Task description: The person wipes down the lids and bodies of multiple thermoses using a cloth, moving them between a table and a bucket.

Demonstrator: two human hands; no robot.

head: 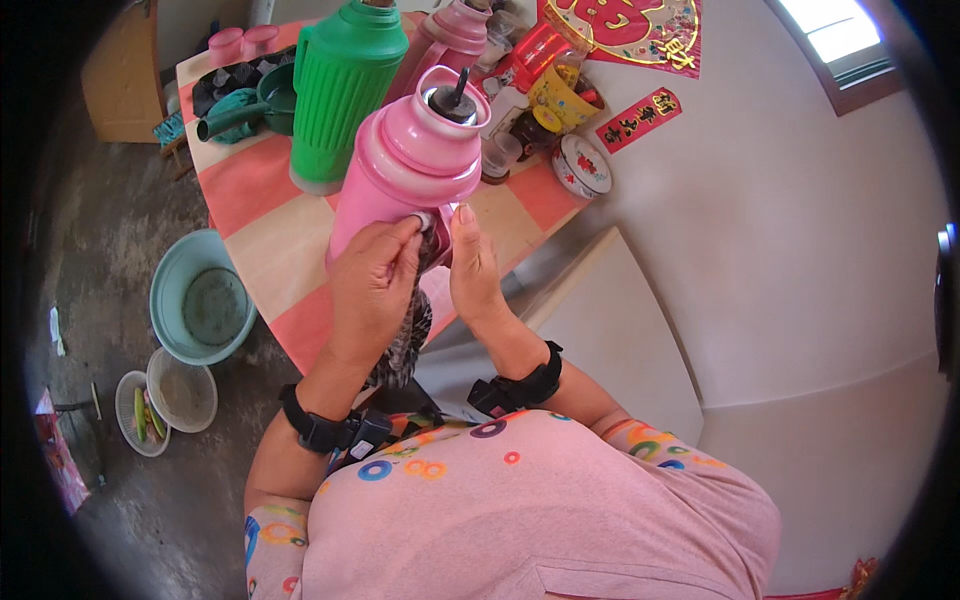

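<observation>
A pink thermos flask (409, 157) with a dark stopper (451, 105) in its mouth stands at the near part of the table. My left hand (375, 281) pinches a dark patterned cloth (409, 337) against the flask's side, close to the handle. The rest of the cloth hangs down below my fingers. My right hand (476, 270) is at the pink handle (444, 225), thumb pointing up along it; its other fingers are mostly hidden. Behind the flask, to the left, stands a ribbed green thermos flask (349, 90).
The checked table (255, 232) also bears a second pink thermos (450, 37), a green dipper (277, 97), pink cups (226, 46), jars (536, 127) and a lidded enamel bowl (583, 166). A basin (202, 300) and plastic baskets (182, 390) sit on the floor at left.
</observation>
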